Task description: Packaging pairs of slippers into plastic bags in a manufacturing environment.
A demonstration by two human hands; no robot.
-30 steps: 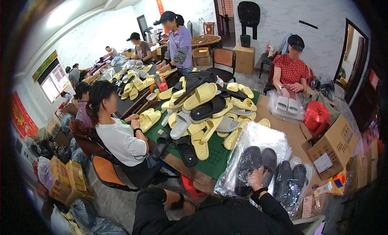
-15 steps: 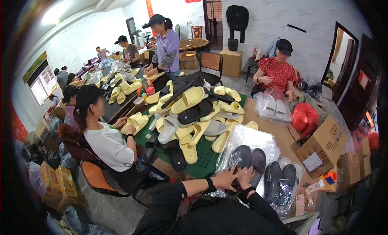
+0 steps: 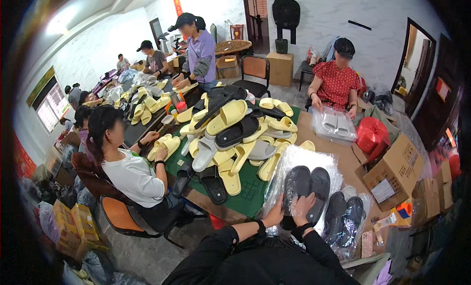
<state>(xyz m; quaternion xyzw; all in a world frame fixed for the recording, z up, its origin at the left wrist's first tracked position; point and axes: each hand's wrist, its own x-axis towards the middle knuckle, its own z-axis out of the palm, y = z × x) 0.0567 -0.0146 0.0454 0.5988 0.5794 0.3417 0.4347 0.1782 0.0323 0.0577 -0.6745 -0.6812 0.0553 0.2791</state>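
A pair of black slippers (image 3: 297, 181) lies side by side on a stack of clear plastic bags (image 3: 324, 162) at the table's near edge. My left hand (image 3: 274, 215) grips the left slipper's near outer side, its lower fingers hidden. My right hand (image 3: 302, 206) holds the pair near the middle, fingers over both slippers. I cannot make out whether the pair sits inside a bag. Just right of them, another pair of black slippers (image 3: 334, 214) lies in a clear bag.
A heap of yellow, grey and black slippers (image 3: 235, 130) covers the green mat ahead. A cardboard box (image 3: 392, 172), red plastic roll (image 3: 371, 135) and pink phone (image 3: 367, 243) stand or lie at right. One co-worker (image 3: 130, 162) sits left; another (image 3: 336, 84) handles bagged slippers opposite.
My hands have drawn apart slightly and settled lower on the slippers, which now show more fully. The opposite co-worker's hands have moved onto the bagged slippers.
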